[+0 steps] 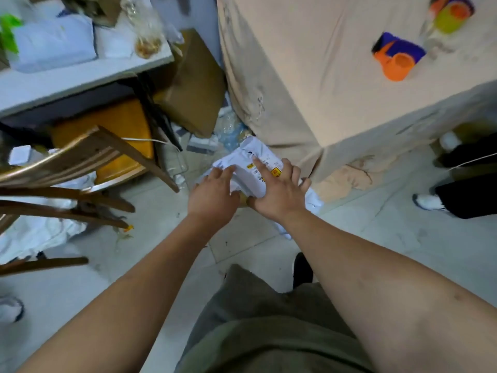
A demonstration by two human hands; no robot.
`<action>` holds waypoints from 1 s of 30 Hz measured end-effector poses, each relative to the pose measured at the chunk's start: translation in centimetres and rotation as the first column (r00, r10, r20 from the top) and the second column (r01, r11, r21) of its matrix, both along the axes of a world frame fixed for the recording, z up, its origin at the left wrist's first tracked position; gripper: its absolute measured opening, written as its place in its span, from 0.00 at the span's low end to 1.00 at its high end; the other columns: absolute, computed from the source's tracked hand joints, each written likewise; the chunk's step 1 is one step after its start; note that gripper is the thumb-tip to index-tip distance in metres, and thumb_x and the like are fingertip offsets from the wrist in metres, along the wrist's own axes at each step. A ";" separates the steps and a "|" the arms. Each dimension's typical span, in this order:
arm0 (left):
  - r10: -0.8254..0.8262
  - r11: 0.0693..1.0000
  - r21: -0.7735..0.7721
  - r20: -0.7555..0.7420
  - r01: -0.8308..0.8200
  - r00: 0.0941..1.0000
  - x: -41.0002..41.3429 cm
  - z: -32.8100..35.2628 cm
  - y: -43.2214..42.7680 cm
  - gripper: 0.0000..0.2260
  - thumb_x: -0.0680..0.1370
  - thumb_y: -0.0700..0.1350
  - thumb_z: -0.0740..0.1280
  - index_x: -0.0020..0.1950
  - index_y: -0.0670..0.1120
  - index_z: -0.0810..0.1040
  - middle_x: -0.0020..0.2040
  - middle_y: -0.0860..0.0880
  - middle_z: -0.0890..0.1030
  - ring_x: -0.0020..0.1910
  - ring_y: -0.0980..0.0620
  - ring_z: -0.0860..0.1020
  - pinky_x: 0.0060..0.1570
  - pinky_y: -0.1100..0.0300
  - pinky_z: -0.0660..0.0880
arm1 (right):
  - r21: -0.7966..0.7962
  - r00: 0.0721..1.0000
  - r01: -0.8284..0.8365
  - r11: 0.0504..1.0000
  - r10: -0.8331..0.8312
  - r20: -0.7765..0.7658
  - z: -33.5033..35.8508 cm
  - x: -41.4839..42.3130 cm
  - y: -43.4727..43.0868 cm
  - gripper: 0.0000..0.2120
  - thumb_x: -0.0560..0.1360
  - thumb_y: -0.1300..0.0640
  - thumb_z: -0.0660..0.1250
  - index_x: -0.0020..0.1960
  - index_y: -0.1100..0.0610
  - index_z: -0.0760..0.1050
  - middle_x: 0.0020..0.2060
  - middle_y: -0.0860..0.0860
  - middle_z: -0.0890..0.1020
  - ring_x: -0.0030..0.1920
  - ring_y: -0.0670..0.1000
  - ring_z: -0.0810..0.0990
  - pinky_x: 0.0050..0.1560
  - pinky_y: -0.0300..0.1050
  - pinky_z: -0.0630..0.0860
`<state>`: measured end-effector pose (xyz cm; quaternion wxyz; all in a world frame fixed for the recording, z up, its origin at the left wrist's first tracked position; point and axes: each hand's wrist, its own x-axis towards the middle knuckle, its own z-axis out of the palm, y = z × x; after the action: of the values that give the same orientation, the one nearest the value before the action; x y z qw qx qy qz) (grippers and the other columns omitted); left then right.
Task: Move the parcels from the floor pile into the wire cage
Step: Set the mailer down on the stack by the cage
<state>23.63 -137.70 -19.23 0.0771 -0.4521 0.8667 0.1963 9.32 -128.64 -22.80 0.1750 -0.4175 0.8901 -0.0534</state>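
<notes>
A white plastic parcel (254, 160) with a yellow-marked label lies on the floor pile at the foot of a cloth-covered table. My left hand (215, 195) presses on its left side with fingers spread. On the label side rests my right hand (278, 193), fingers laid over the top, the thumb tucked under the near edge. Both hands grip this parcel. More white bags (313, 203) show under and to the right of it. No wire cage is in view.
A beige cloth-covered table (309, 76) with orange and purple cups (398, 56) stands at the right. Left are a wooden chair (80, 162), a yellow stool (107, 125), a white desk (80, 74) and a brown carton (193, 84). Another person's feet (430, 201) stand at far right.
</notes>
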 end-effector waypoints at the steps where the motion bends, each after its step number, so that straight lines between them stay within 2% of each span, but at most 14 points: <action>1: -0.024 1.000 -0.003 -0.008 0.024 1.000 0.2 0.9 0.2 0.29 0.79 0.54 0.64 0.80 0.58 0.60 0.76 0.49 0.70 0.67 0.42 0.75 0.59 0.45 0.77 | -0.004 1.000 0.025 1.000 -0.025 -0.014 1.1 0.2 0.4 0.50 0.62 0.29 0.67 0.77 0.26 0.44 0.75 0.57 0.58 0.72 0.60 0.56 0.65 0.62 0.57; 5: -0.161 0.987 0.016 -0.014 0.162 0.987 0.2 4.0 1.0 0.31 0.80 0.53 0.63 0.81 0.57 0.57 0.75 0.48 0.70 0.66 0.42 0.76 0.61 0.43 0.77 | -0.015 0.984 0.171 0.985 -0.171 -0.050 4.7 1.0 2.8 0.49 0.62 0.35 0.68 0.78 0.28 0.47 0.74 0.55 0.58 0.71 0.60 0.57 0.67 0.62 0.57; 8: -0.335 0.942 0.010 0.024 0.335 0.942 -0.1 5.8 1.9 0.31 0.81 0.52 0.62 0.82 0.54 0.56 0.74 0.46 0.70 0.66 0.40 0.76 0.63 0.44 0.74 | 0.022 0.947 0.315 0.949 -0.313 -0.070 6.5 1.8 5.2 0.47 0.65 0.36 0.70 0.78 0.30 0.49 0.74 0.56 0.57 0.71 0.61 0.57 0.68 0.64 0.56; 12: -0.498 0.867 -0.005 0.021 0.498 0.867 -1.6 8.3 3.9 0.29 0.80 0.54 0.62 0.80 0.50 0.61 0.71 0.45 0.72 0.65 0.40 0.76 0.61 0.46 0.74 | 0.038 0.878 0.478 0.878 -0.477 -0.032 8.1 2.5 8.8 0.48 0.66 0.37 0.72 0.78 0.30 0.49 0.74 0.58 0.55 0.72 0.62 0.55 0.69 0.67 0.55; 16: -0.633 0.774 -0.023 0.016 0.633 0.774 -4.5 9.6 7.4 0.20 0.80 0.51 0.62 0.70 0.45 0.70 0.65 0.43 0.76 0.61 0.40 0.77 0.57 0.48 0.75 | 0.057 0.774 0.632 0.773 -0.633 -0.002 9.1 2.3 14.2 0.51 0.65 0.36 0.73 0.79 0.32 0.46 0.73 0.58 0.55 0.71 0.63 0.57 0.68 0.69 0.58; 20: -0.745 0.663 -0.074 0.024 0.745 0.666 -7.4 9.7 12.2 0.12 0.79 0.48 0.63 0.59 0.44 0.72 0.57 0.43 0.79 0.55 0.39 0.79 0.50 0.49 0.74 | 0.096 0.646 0.760 0.642 -0.764 -0.006 9.4 2.2 20.4 0.53 0.65 0.37 0.74 0.79 0.34 0.44 0.75 0.60 0.55 0.72 0.64 0.57 0.68 0.70 0.58; 22: -0.791 0.609 -0.066 0.016 0.790 0.611 -8.5 10.0 15.3 0.11 0.78 0.49 0.63 0.58 0.46 0.72 0.57 0.44 0.79 0.55 0.40 0.80 0.51 0.50 0.75 | 0.098 0.584 0.808 0.581 -0.811 -0.011 9.4 2.6 23.9 0.53 0.65 0.38 0.75 0.79 0.34 0.44 0.75 0.60 0.55 0.72 0.64 0.57 0.68 0.70 0.58; 27: -0.894 0.442 -0.086 0.037 0.893 0.446 -10.3 10.7 24.6 0.14 0.80 0.51 0.62 0.65 0.49 0.73 0.62 0.47 0.77 0.59 0.42 0.78 0.56 0.51 0.73 | 0.098 0.432 0.899 0.428 -0.902 -0.021 9.3 4.3 33.6 0.55 0.65 0.36 0.75 0.80 0.35 0.43 0.75 0.60 0.54 0.74 0.64 0.56 0.68 0.69 0.58; 30: -0.927 0.367 -0.085 0.050 0.926 0.372 -10.5 11.3 30.8 0.10 0.80 0.49 0.62 0.59 0.48 0.74 0.59 0.46 0.77 0.56 0.42 0.78 0.54 0.52 0.73 | 0.109 0.322 0.942 0.319 -0.946 -0.020 9.3 5.7 40.0 0.55 0.65 0.35 0.75 0.80 0.35 0.42 0.76 0.61 0.52 0.76 0.64 0.53 0.69 0.69 0.57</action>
<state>13.16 -106.89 -7.97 0.1488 0.1089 0.9798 0.0779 15.04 -88.62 -13.47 0.1528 0.1887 0.9637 -0.1106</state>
